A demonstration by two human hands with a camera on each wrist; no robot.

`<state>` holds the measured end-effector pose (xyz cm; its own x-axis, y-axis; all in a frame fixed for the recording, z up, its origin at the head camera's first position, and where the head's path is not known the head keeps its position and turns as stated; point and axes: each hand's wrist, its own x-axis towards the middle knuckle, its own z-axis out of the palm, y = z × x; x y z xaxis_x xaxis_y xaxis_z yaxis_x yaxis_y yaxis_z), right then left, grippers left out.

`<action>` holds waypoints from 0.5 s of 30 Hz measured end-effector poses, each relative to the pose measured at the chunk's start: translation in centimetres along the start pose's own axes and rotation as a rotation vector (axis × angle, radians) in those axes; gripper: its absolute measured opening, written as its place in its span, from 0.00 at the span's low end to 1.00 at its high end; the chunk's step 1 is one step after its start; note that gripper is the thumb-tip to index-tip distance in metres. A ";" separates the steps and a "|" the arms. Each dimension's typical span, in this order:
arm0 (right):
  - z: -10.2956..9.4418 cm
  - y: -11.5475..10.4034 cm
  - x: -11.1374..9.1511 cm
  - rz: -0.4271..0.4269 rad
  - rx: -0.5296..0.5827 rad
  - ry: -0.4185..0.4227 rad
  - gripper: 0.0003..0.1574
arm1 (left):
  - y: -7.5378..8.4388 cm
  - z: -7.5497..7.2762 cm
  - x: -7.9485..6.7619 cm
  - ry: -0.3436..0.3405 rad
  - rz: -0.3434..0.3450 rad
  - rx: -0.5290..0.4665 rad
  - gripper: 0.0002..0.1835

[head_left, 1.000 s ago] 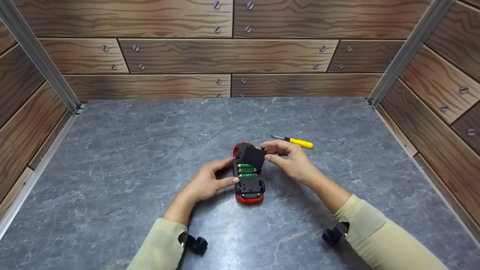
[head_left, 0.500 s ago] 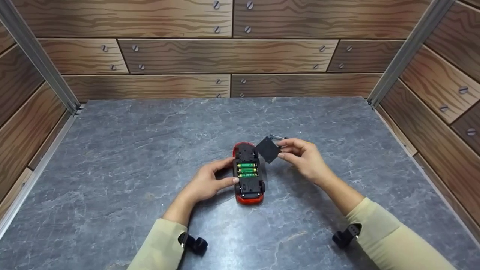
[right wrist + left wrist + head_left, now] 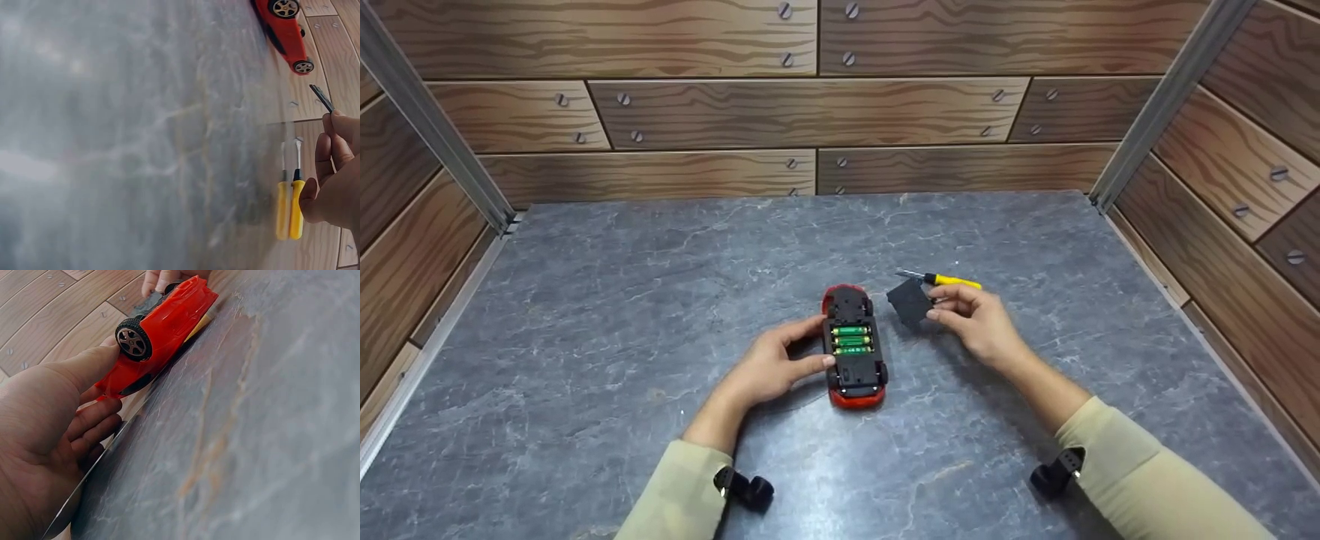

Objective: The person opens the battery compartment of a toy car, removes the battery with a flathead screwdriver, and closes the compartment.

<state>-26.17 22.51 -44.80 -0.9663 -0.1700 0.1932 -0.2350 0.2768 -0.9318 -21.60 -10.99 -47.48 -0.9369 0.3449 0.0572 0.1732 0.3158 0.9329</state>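
A red toy car (image 3: 856,397) lies upside down on the table, its black underside up. Three green batteries (image 3: 852,340) sit side by side in its uncovered battery bay. My left hand (image 3: 769,365) grips the car's left side, thumb at the edge of the underside and fingers along the flank; the left wrist view shows the thumb (image 3: 93,363) beside a wheel. To the right of the car, my right hand (image 3: 976,322) pinches a black battery cover (image 3: 911,302) between thumb and fingers, held above the table. In the right wrist view the cover (image 3: 322,98) appears edge-on.
A screwdriver with a yellow handle (image 3: 958,282) lies just behind the cover and right hand. The grey marbled table (image 3: 660,262) is bordered by wood-patterned walls (image 3: 810,112) and metal corner posts (image 3: 1170,112).
My right hand has lifted the battery cover off the car and carried it right, baring the batteries. My left hand has stayed on the car.
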 end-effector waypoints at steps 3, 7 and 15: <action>-0.1 0.5 -0.1 0.029 -0.028 -0.015 0.18 | 0.0 0.0 0.0 0.000 0.000 0.003 0.39; -0.1 0.9 -0.2 0.065 -0.095 -0.022 0.18 | 0.0 0.0 0.0 0.002 0.006 0.009 0.39; 0.2 1.4 -0.2 0.098 -0.160 -0.038 0.18 | -0.1 0.0 0.1 0.003 0.013 0.028 0.38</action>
<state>-26.25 22.76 -46.18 -0.9816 -0.1691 0.0891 -0.1561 0.4401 -0.8843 -21.75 -10.98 -47.55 -0.9355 0.3464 0.0700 0.1934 0.3359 0.9218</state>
